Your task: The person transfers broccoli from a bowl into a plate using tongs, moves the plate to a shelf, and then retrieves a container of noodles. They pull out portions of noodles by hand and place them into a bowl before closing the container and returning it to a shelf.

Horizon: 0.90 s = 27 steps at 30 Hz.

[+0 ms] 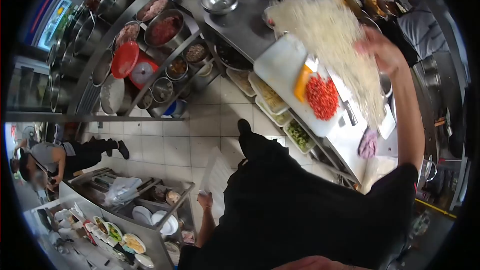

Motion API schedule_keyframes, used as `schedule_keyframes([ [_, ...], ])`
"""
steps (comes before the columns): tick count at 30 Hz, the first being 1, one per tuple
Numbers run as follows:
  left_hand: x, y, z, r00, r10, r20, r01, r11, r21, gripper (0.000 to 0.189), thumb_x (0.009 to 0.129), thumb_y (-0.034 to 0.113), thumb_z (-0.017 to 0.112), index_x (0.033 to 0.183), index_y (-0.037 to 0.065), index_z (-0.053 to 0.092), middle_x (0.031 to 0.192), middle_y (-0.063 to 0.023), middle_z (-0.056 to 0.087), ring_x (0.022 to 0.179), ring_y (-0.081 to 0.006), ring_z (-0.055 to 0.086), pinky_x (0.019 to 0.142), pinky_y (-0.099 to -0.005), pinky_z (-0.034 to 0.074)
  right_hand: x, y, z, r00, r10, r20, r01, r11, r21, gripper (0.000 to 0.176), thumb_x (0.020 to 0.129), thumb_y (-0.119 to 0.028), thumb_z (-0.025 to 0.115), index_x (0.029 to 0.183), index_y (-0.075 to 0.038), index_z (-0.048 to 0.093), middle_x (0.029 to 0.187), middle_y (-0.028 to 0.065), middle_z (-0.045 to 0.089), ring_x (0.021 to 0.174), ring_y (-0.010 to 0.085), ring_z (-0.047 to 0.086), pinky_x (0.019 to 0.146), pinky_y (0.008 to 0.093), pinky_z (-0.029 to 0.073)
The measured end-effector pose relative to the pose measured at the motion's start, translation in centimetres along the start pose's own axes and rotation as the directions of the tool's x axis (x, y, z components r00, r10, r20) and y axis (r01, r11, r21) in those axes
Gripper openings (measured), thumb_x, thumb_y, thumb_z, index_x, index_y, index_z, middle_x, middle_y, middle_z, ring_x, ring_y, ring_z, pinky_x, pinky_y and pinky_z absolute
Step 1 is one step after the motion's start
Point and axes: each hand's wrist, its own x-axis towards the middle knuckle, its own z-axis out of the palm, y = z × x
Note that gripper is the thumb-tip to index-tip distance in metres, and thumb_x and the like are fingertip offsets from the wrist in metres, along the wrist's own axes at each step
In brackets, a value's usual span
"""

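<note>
My right hand is raised over the counter, its blurred fingers closed on the edge of a large bunch of pale, thin noodles. The strands spread above a white cutting board and hide part of it. On the board lie a pile of chopped red peppers and an orange-yellow piece; a knife is close by. Low at my side, my left hand grips the edge of a white, sheet-like plastic item, whose exact kind I cannot make out.
A steel bowl stands on the counter, and a purple cloth lies near its front. Food trays sit on the shelf below. A rack holds meat bowls. Another person is at the left; plated dishes stand lower left.
</note>
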Motion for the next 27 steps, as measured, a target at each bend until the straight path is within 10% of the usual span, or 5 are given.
schedule_keyframes([
  [13, 13.2, 5.6, -6.0, 0.990, 0.044, -0.132, -0.031, 0.994, 0.100, 0.035, 0.063, 0.020, 0.073, 0.080, -0.006, 0.057, 0.076, -0.0208, 0.061, 0.073, -0.0390, 0.059, 0.064, -0.0448, 0.046, 36.4, -5.4, -2.3, 0.979, 0.133, -0.156, -0.043, 0.876, 0.481, 0.037, 0.075, -0.006, 0.064, 0.110, 0.001, 0.055, 0.095, 0.0094, 0.062, 0.084, 0.0186, 0.060, 0.075, 0.0300, 0.050],
  [16, 18.9, -0.4, -4.1, 0.993, 0.113, -0.029, -0.099, 0.948, 0.303, 0.034, 0.064, 0.026, 0.072, 0.078, -0.003, 0.059, 0.073, -0.0185, 0.061, 0.070, -0.0386, 0.060, 0.062, -0.0455, 0.046, 48.4, 7.1, -14.8, 0.896, -0.407, -0.179, 0.425, 0.901, 0.080, 0.038, 0.076, -0.009, 0.065, 0.111, -0.001, 0.056, 0.095, 0.0096, 0.063, 0.085, 0.0206, 0.060, 0.079, 0.0344, 0.049],
  [19, 24.9, 0.4, -6.4, 0.988, -0.007, 0.154, -0.049, 0.934, 0.355, 0.034, 0.064, 0.027, 0.072, 0.077, -0.001, 0.059, 0.072, -0.0176, 0.061, 0.068, -0.0386, 0.060, 0.061, -0.0456, 0.046, 56.7, 11.8, -18.7, 0.936, -0.155, -0.317, 0.309, 0.796, 0.521, 0.029, 0.078, -0.017, 0.062, 0.103, -0.004, 0.061, 0.088, 0.0100, 0.064, 0.081, 0.0190, 0.062, 0.074, 0.0331, 0.049],
  [22, 28.9, 3.0, -9.0, 0.986, 0.061, 0.154, -0.103, 0.954, 0.283, 0.034, 0.064, 0.027, 0.071, 0.077, -0.001, 0.059, 0.072, -0.0177, 0.061, 0.068, -0.0386, 0.060, 0.061, -0.0455, 0.046, 53.2, 7.0, -7.1, 0.301, -0.312, -0.901, 0.100, 0.950, -0.295, 0.028, 0.079, -0.014, 0.058, 0.105, -0.006, 0.061, 0.084, 0.0092, 0.064, 0.079, 0.0222, 0.062, 0.070, 0.0356, 0.049],
  [27, 34.7, 6.7, -13.1, 0.978, 0.109, 0.178, -0.152, 0.957, 0.249, 0.033, 0.064, 0.026, 0.071, 0.078, -0.001, 0.059, 0.072, -0.0178, 0.061, 0.068, -0.0386, 0.060, 0.061, -0.0454, 0.046, 56.9, 4.0, -3.4, -0.028, 0.503, -0.864, 0.651, 0.665, 0.366, 0.052, 0.065, -0.007, 0.067, 0.113, -0.001, 0.050, 0.100, 0.0146, 0.061, 0.089, 0.0270, 0.060, 0.077, 0.0344, 0.048],
])
